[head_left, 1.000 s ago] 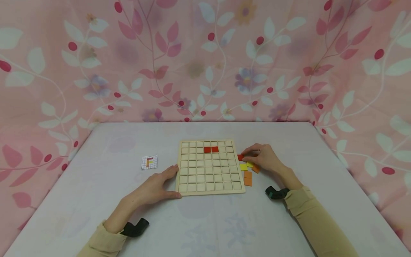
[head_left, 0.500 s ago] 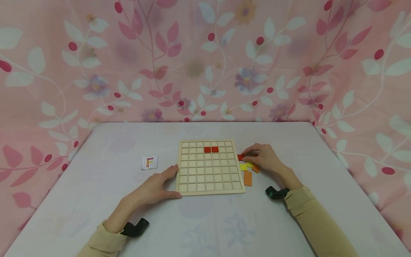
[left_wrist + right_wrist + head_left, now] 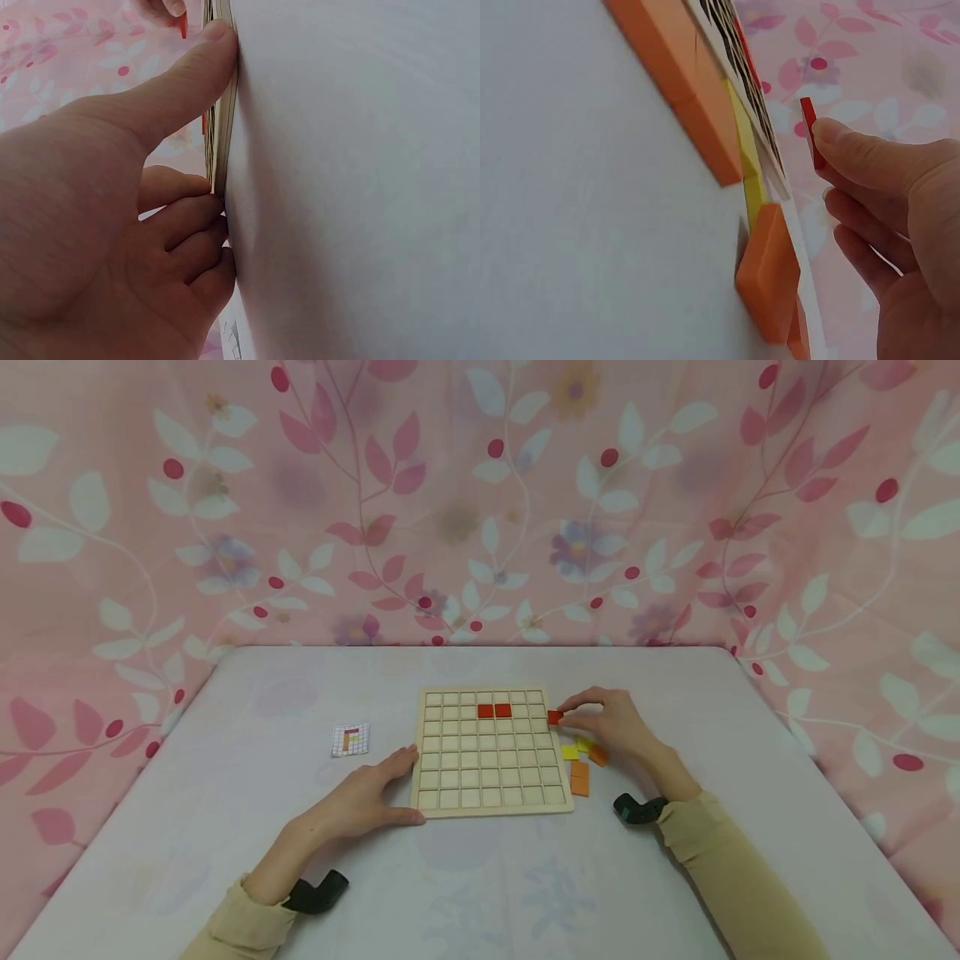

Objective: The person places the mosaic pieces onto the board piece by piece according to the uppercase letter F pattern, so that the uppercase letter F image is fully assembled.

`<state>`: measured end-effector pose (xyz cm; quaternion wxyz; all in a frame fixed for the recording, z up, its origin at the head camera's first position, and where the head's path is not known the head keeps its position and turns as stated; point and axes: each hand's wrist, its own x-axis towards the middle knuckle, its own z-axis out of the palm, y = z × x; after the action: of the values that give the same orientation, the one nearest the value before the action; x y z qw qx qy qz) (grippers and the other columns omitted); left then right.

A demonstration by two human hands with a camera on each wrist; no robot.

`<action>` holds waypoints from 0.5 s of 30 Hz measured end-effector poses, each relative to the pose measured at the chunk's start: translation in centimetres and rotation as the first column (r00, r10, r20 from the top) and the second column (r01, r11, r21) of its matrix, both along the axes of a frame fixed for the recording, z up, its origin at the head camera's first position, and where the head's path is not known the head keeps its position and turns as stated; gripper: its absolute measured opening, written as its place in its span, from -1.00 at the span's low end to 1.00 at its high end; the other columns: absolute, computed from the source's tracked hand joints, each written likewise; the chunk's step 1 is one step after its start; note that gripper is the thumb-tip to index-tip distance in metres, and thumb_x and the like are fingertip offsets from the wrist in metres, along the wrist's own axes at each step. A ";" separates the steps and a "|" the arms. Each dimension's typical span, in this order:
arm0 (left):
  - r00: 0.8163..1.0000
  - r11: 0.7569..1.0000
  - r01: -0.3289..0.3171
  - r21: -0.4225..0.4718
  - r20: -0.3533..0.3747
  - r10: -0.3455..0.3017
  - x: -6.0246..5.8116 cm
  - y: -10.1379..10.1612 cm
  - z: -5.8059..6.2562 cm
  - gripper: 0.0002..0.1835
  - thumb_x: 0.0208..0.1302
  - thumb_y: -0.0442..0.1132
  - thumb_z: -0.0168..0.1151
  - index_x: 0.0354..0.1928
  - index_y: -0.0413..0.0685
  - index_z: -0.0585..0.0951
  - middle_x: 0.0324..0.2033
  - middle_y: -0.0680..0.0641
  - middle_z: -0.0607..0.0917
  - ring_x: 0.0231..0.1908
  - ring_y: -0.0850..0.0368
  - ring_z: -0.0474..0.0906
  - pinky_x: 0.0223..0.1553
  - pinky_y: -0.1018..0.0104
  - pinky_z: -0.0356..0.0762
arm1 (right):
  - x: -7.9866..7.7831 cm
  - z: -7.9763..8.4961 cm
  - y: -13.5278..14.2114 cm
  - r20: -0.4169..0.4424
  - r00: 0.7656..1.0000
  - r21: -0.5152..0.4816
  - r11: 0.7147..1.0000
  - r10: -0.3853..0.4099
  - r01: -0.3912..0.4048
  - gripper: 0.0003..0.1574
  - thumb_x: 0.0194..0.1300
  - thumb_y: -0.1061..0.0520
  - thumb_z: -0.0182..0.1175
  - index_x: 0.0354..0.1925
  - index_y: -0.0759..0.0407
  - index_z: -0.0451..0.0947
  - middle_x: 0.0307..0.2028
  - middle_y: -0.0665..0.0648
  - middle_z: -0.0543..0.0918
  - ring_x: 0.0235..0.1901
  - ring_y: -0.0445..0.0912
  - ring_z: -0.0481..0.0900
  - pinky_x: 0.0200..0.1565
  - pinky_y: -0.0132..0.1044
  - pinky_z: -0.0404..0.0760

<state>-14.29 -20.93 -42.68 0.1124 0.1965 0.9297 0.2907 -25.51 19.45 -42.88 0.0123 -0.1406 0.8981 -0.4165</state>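
My right hand (image 3: 615, 722) pinches a red square tile (image 3: 555, 717) between thumb and fingertips at the right edge of a wooden grid board (image 3: 480, 758). In the right wrist view this red tile (image 3: 811, 133) is raised off the table, its thin edge showing. Two red tiles (image 3: 494, 711) sit side by side in the board's second row from the back. My left hand (image 3: 360, 797) rests against the board's left edge, thumb at the near left corner. The left wrist view shows the thumb (image 3: 180, 86) touching the board's side, the other fingers beside it.
Yellow tiles (image 3: 570, 752) and orange tiles (image 3: 580, 779) lie to the right of the board; one orange tile (image 3: 769, 274) leans at a tilt. A small card with a coloured grid pattern (image 3: 350, 740) lies left of the board on the white tabletop (image 3: 285, 693).
My right hand has lifted the red tile and moved slightly left and away from me, to the board's right rim. The left hand stays in place.
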 end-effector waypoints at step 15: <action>1.000 1.000 -0.004 -0.003 -0.002 0.004 0.0 0.0 0.0 0.08 0.07 0.20 0.48 0.53 -0.12 0.21 0.52 -0.14 0.22 0.51 -0.14 0.11 0.43 -0.12 0.18 | -1.5 1.4 -6.5 -0.145 0.987 -0.089 0.992 0.075 -0.088 -0.75 0.19 0.05 0.46 -0.15 0.08 0.78 -0.11 0.09 0.78 0.07 0.05 0.59 0.22 0.12 0.47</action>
<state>-14.27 -20.91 -42.68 0.1112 0.1947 0.9307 0.2891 -27.04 12.94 -41.46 -0.0411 -0.2069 0.8694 -0.4468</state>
